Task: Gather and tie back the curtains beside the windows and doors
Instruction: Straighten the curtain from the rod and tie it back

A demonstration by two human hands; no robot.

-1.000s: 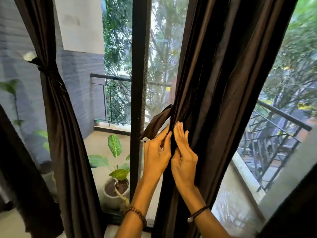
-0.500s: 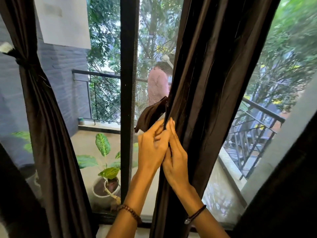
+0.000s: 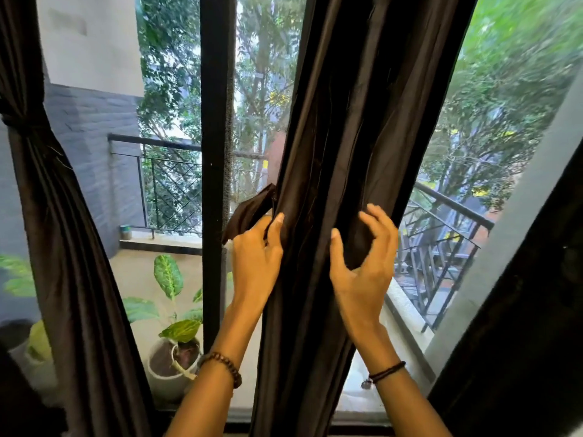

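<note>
Left hand: pinching the brown tie-back at centre frame.
Right hand: curling round the dark curtain, gathering its right edge.

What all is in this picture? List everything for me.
middle curtain: one, dark brown, centre, hanging loose
tie strip: one, dark brown, at its left edge
left curtain: one, dark brown, left, tied
right curtain: one, dark, far right
frame: one post, black, between left and middle curtains
plant: one, green, white pot, balcony floor
railing: one, black, balcony edge
left hand: one, grips tie strip
right hand: one, curls round middle curtain
</note>
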